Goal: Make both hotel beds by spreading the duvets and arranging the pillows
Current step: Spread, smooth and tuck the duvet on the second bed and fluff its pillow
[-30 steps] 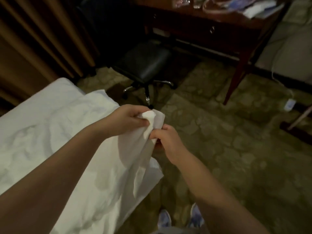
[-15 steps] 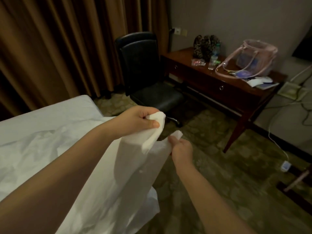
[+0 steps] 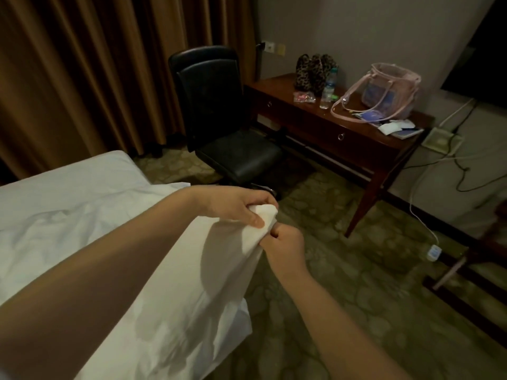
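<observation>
Duvet [image 3: 192, 283] corner is lifted off bed [image 3: 82, 171]: your L hand [image 3: 233, 205] grips it bunched, R hand [image 3: 285, 242] pinches edge just under

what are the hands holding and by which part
Both hold the white duvet at one corner: the left hand grips the bunched corner, the right hand pinches the edge just below it.

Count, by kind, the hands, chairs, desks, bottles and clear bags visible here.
Hands: 2, left hand and right hand, both gripping the duvet
Chairs: 1, black chair
Desks: 1, wooden desk
Bottles: 1, water bottle
Clear bags: 1, pink bag
Total: 6
</observation>
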The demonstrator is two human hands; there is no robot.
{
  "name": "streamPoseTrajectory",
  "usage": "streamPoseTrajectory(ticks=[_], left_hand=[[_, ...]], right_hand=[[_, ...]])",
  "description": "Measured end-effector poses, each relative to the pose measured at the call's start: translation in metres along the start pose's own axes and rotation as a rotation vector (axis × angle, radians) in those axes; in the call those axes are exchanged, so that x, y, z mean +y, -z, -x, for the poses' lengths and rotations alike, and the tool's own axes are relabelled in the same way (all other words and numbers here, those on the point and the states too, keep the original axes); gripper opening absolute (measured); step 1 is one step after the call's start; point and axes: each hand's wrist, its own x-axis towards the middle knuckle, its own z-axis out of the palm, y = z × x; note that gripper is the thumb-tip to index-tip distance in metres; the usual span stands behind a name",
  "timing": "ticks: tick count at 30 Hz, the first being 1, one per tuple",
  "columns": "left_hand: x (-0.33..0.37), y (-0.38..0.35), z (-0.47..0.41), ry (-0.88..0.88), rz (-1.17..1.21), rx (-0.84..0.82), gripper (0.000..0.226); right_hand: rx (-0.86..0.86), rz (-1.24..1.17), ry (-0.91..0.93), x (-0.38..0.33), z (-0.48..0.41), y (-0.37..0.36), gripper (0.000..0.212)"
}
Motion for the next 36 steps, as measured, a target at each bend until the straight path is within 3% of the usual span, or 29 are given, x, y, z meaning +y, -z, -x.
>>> streamPoseTrajectory(ticks=[9, 12, 16, 20, 23, 25, 29, 32, 34, 36], left_hand=[[-0.007, -0.013, -0.014, 0.101, -0.284, -0.210, 0.044], [-0.013, -0.024, -0.025, 0.089, -0.390, -0.087, 0.037], [-0.023, -0.030, -0.031, 0.072, -0.332, 0.097, 0.030], [-0.018, -0.035, -0.036, 0.019, -0.324, 0.196, 0.028], [-0.018, -0.035, -0.039, 0.002, -0.354, 0.249, 0.031], [-0.023, -0.034, -0.039, 0.009, -0.284, 0.320, 0.032], [-0.039, -0.051, -0.034, 0.095, -0.229, 0.633, 0.049], [-0.055, -0.089, -0.013, 0.073, -0.381, 0.899, 0.048], [-0.070, -0.111, -0.001, 0.114, -0.413, 0.858, 0.054], [-0.088, -0.121, 0.005, 0.311, -0.346, 0.808, 0.071]], right_hand=[[-0.116, -0.060, -0.245, 0.014, 0.014, 0.005, 0.034], [-0.177, -0.090, -0.335, 0.012, 0.010, 0.011, 0.031], [-0.258, -0.223, -0.482, 0.016, 0.006, 0.019, 0.033], [-0.429, 0.117, -0.564, 0.011, 0.006, 0.007, 0.024], [-0.306, 0.071, -0.711, 0.005, -0.006, -0.010, 0.032], [-0.210, -0.038, -0.686, 0.009, -0.013, -0.017, 0.028], [-0.151, 0.071, -0.654, 0.016, -0.024, -0.016, 0.027], [-0.118, -0.090, -0.690, 0.014, -0.037, -0.022, 0.033], [-0.056, -0.290, -0.708, 0.004, -0.047, -0.029, 0.040], [-0.040, -0.387, -0.697, -0.014, -0.058, -0.040, 0.046]])
